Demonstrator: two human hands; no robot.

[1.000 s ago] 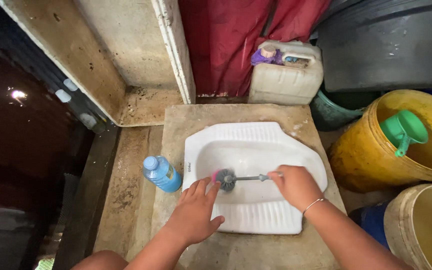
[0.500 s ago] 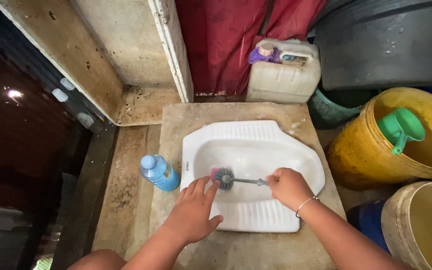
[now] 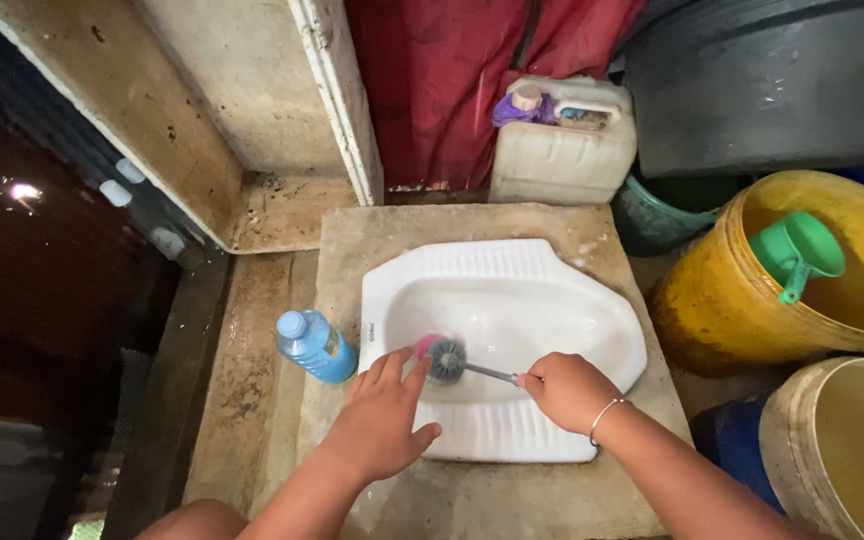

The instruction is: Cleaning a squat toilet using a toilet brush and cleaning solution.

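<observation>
A blue plastic bottle (image 3: 316, 346) lies on the concrete floor; a white plastic jerrycan (image 3: 562, 150) stands against red cloth (image 3: 442, 80); a green scoop (image 3: 797, 252) sits in a yellow bucket (image 3: 722, 310).

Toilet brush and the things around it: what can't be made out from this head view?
- Brush handle: its end is hidden inside the right hand.
- Pink object beside the brush head: left hand covers most of it.
- Cream bucket: cut off by the frame's right and bottom edges.
</observation>
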